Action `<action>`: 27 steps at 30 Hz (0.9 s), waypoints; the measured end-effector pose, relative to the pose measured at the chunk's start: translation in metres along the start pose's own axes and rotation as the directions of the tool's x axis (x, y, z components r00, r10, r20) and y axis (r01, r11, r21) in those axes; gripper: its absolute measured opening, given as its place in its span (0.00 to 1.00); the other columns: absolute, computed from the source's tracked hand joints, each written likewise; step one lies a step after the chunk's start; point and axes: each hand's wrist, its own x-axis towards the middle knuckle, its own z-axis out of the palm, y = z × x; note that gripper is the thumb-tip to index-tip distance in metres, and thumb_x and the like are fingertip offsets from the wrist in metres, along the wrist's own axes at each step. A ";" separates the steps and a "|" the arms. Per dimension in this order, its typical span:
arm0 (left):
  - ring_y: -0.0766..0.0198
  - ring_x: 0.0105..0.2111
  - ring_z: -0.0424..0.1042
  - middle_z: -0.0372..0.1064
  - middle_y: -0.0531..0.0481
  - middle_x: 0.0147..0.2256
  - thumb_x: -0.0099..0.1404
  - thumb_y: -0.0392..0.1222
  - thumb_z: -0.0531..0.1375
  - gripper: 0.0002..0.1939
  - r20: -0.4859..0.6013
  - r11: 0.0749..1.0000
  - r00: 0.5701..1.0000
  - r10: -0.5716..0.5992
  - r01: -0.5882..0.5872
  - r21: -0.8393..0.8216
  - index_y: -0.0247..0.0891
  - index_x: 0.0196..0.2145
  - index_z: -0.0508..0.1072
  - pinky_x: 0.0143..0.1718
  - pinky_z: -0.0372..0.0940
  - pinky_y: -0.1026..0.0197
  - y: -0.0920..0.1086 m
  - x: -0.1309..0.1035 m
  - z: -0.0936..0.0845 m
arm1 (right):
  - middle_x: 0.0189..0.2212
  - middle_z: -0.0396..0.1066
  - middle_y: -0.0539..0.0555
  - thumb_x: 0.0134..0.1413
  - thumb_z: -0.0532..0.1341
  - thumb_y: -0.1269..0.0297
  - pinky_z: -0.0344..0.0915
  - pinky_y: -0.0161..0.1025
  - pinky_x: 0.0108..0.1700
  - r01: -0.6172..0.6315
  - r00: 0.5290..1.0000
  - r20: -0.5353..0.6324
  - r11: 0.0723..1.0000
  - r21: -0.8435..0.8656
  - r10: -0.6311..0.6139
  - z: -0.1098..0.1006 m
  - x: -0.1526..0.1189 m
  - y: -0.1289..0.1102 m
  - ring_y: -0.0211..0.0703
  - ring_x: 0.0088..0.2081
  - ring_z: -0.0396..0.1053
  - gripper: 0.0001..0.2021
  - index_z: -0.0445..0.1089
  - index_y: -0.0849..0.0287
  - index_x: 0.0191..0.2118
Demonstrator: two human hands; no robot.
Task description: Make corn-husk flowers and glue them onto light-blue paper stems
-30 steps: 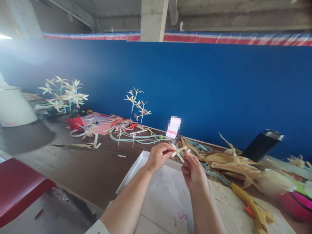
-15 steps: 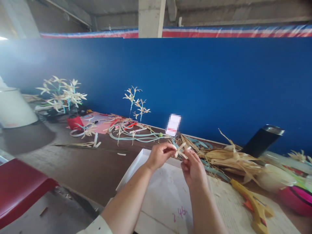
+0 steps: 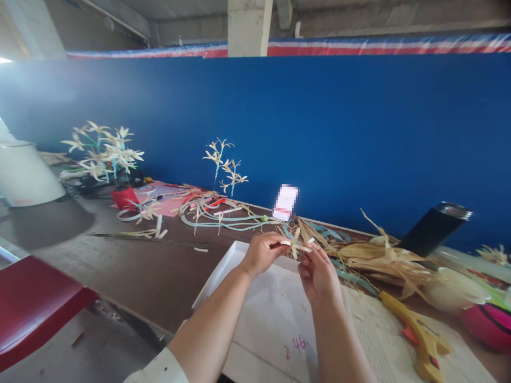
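Between my two hands is a small cream flower (image 3: pixel 295 246) with narrow petals. My left hand (image 3: pixel 263 255) pinches a petal on its left side, fingers closed. On the right side, my right hand (image 3: pixel 318 272) grips another petal between thumb and fingertips. Both hands are above the far end of a shallow white box (image 3: pixel 267 314), which has pink handwritten numbers inside. Dried husks (image 3: pixel 371 258) and blue-green strips lie just beyond and right of my right hand.
A yellow glue gun (image 3: pixel 419 335) lies on papers at right, near a dark bottle (image 3: pixel 435 229) and pink object (image 3: pixel 487 325). Flower stems (image 3: pixel 106 154), tubing (image 3: pixel 187 219) and a lit phone (image 3: pixel 285 203) stand or lie farther back. A red chair (image 3: pixel 35 303) is at left.
The flower has turned between my fingers, so its petals point differently. My hands stay in nearly the same place, and the view has shifted slightly.
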 end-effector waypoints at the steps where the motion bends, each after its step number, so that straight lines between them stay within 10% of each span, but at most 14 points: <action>1: 0.63 0.33 0.72 0.75 0.47 0.34 0.56 0.42 0.63 0.08 -0.002 1.000 1.000 0.016 -0.016 0.011 0.38 0.33 0.78 0.35 0.65 0.66 0.000 0.000 0.000 | 0.20 0.60 0.43 0.32 0.72 0.66 0.47 0.23 0.14 0.002 1.000 0.006 1.000 -0.003 -0.002 0.000 0.000 0.000 0.26 0.18 0.53 0.15 0.68 0.59 0.30; 27: 0.67 0.33 0.71 0.73 0.49 0.32 0.54 0.33 0.63 0.03 -0.068 0.994 0.993 0.099 -0.095 0.059 0.37 0.29 0.76 0.33 0.64 0.68 0.002 0.002 0.000 | 0.22 0.60 0.43 0.32 0.73 0.63 0.45 0.24 0.13 0.000 1.000 -0.003 0.999 -0.046 0.000 -0.002 0.004 0.005 0.25 0.18 0.53 0.17 0.67 0.59 0.28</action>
